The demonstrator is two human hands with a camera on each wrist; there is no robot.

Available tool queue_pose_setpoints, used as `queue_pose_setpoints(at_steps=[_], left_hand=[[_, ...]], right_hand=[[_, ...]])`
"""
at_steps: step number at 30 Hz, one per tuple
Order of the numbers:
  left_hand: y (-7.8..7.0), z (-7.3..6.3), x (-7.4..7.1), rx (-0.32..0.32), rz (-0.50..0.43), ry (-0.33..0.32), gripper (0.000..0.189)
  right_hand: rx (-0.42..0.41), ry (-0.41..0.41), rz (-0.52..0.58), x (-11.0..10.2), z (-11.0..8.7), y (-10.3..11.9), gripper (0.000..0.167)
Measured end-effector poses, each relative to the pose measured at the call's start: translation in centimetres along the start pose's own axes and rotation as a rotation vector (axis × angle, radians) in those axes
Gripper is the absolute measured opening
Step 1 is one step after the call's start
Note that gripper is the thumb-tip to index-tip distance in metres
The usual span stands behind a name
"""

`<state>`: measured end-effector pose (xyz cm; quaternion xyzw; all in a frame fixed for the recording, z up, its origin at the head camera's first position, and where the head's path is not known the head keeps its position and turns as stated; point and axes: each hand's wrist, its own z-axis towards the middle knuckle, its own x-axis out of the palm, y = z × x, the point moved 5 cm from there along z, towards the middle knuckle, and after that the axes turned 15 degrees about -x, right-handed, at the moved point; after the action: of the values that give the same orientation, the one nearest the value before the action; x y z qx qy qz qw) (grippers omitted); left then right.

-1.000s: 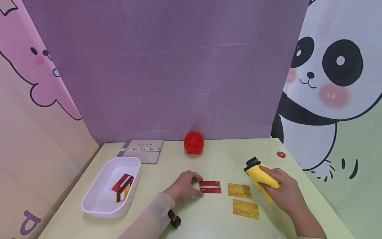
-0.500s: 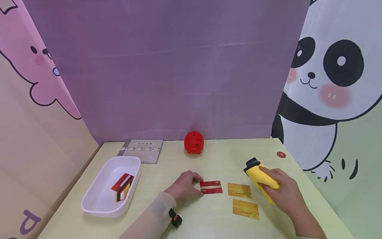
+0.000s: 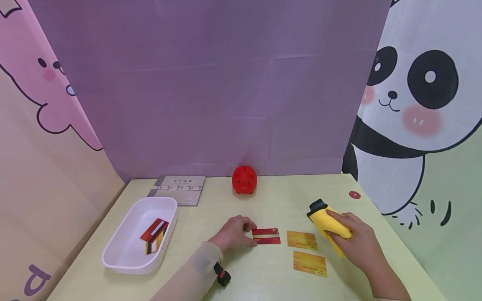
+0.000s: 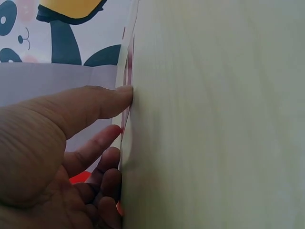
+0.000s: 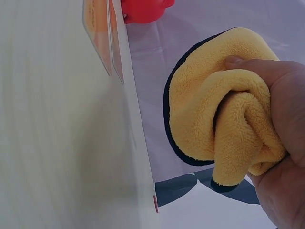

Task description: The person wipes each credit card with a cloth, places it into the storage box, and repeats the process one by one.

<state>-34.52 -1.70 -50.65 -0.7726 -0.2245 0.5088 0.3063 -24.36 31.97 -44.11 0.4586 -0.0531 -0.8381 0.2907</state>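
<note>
My left hand (image 3: 234, 234) rests on the table at the left end of a red bank card (image 3: 268, 236), which lies flat with its pale stripe up. Thumb and forefinger touch opposite long edges of that card. In the left wrist view the card is seen edge-on beside the thumb (image 4: 107, 102). My right hand (image 3: 359, 240) grips a bunched yellow cloth (image 3: 331, 223) with a dark border, held above the table. Just left of the cloth lie two gold bank cards, the far one (image 3: 302, 240) and the near one (image 3: 310, 263), both flat.
On the left stands a white plastic tray (image 3: 113, 255) holding red and gold cards (image 3: 155, 234). Behind it lies a grey booklet (image 3: 182, 194). A red piggy bank (image 3: 244, 180) sits at the back middle, and a small red disc (image 3: 355, 195) lies at the far right.
The red card and my left hand have shifted very slightly to the right. My right hand with the cloth has stayed almost in place.
</note>
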Motion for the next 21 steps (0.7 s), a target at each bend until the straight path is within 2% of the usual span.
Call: queue_pose_setpoints(at_steps=[12, 17, 21], left_hand=[[-0.29, -0.06, -0.23, -0.069, -0.015, 0.021, 0.038], [-0.19, -0.06, -0.25, -0.029, -0.02, 0.019, 0.042], [0.04, 0.19, -0.28, -0.006, -0.083, 0.05, 0.046]], right_hand=[[0.011, 0.015, 0.001, 0.02, 0.05, 0.07, 0.064], [0.013, 0.015, 0.001, 0.06, 0.03, 0.06, 0.065], [0.013, 0.015, 0.001, 0.14, 0.01, 0.04, 0.065]])
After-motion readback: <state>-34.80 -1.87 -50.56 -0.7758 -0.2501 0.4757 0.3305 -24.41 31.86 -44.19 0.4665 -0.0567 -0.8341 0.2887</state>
